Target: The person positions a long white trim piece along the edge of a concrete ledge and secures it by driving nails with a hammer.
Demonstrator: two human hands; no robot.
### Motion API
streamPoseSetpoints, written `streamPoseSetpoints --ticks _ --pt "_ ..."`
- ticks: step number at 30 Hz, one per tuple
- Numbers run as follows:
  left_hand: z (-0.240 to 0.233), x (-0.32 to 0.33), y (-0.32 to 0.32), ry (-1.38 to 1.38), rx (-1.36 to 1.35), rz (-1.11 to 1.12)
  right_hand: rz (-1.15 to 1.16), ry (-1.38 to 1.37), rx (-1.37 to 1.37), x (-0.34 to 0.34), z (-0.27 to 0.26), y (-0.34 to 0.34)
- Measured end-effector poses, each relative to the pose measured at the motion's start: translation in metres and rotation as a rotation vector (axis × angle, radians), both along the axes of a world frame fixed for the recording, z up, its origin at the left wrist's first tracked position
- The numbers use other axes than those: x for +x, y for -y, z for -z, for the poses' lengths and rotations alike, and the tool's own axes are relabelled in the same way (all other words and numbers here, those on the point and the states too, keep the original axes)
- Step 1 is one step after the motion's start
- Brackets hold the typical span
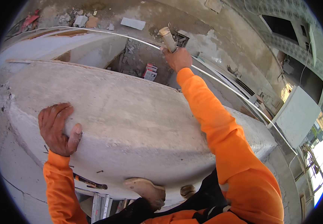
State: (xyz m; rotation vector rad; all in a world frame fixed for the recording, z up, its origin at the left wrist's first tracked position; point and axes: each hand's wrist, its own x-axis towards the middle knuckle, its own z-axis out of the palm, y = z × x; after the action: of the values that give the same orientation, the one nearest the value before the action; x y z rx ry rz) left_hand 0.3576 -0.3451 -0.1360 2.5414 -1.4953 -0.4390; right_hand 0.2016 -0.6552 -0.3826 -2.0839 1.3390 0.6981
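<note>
My left hand (pixel 56 127) presses down on the near left edge of a broad concrete ledge (pixel 116 103), thumb apart from the fingers and nothing held. Stretched out past the ledge's far side, my right hand (pixel 180 59) is closed around a short tan cylindrical piece (pixel 168 40), perhaps a pole end; its lower part is hidden by the hand. A long thin white pipe (pixel 228 85) runs across the view and passes at this hand; whether the fingers also grip it, I cannot tell. Below my left forearm lies a hammer (pixel 90 182), with a few loose nails (pixel 100 171) nearby.
Beyond the ledge is a deep opening with rubble and small printed boxes (pixel 150 72) at its bottom. A white slab (pixel 298 116) stands at the right. Broken pieces (pixel 81 21) lie at the upper left. My shoes (pixel 147 190) are close under the ledge, beside metal profiles (pixel 101 205).
</note>
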Motion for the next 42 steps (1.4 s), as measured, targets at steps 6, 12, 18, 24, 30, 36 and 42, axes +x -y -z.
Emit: streamPoseSetpoints --ticks 6,12,18,24,30,36,42 --pt "-0.002 0.000 0.001 -0.016 0.010 -0.001 -0.011 -0.003 -0.044 -0.001 0.005 -0.003" --pt "-0.002 0.000 0.001 -0.007 0.012 -0.007 -0.164 -0.081 0.053 0.010 -0.012 -0.016" --pt "-0.004 0.001 0.000 -0.005 0.011 -0.005 -0.040 -0.070 0.085 0.003 -0.001 0.018" --pt "-0.002 0.002 -0.002 -0.004 -0.003 0.004 -0.004 -0.090 -0.077 -0.008 0.014 0.025" --pt "-0.003 0.001 -0.001 -0.012 -0.017 -0.012 0.234 0.175 -0.017 0.023 -0.027 0.063" --pt "-0.003 -0.001 0.001 -0.006 -0.040 -0.012 0.093 0.282 -0.016 0.012 -0.027 0.058" --pt "-0.004 0.001 0.005 -0.016 -0.012 -0.008 -0.073 0.120 -0.127 -0.016 0.018 0.038"
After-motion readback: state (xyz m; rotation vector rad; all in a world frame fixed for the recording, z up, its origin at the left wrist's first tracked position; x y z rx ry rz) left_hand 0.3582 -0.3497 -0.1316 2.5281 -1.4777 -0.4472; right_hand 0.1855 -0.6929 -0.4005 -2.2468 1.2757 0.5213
